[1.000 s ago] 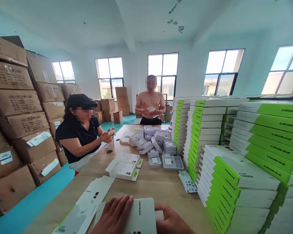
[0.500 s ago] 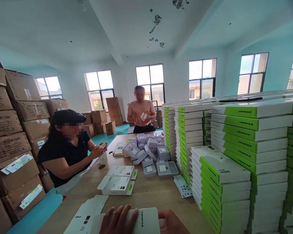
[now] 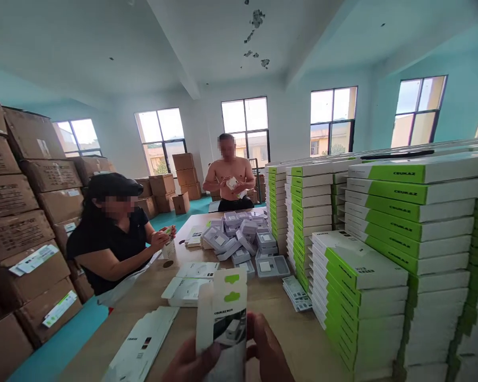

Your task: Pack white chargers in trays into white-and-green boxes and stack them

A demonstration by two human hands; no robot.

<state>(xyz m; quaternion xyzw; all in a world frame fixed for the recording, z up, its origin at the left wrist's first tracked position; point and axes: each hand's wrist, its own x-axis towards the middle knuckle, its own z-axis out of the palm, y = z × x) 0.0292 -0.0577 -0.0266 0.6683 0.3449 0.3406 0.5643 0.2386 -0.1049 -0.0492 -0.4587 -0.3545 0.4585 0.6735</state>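
In front of me a white and green retail box [image 3: 230, 313] stands upright, its hang-tab flap with green cut-out shapes at the top and a printed picture below. My left hand [image 3: 193, 358] grips its lower left side, thumb across the front. My right hand [image 3: 269, 350] is closed at its right edge, the fingers partly hidden behind. To the left lies a fanned pile of flat white cartons [image 3: 143, 342]. Just beyond the held box, more white boxes with open flaps [image 3: 189, 289] rest on the table.
Tall stacks of white and green boxes [image 3: 366, 265] line the right side. A heap of plastic trays [image 3: 242, 239] and some leaflets [image 3: 297, 293] lie mid-table. One co-worker [image 3: 111, 233] sits at the left, another [image 3: 229, 175] at the far end. Brown cartons [image 3: 19, 223] are piled at left.
The box has been raised and turned from lying near the table edge to upright, its flap end up. My left hand has shifted from its top to its lower side.
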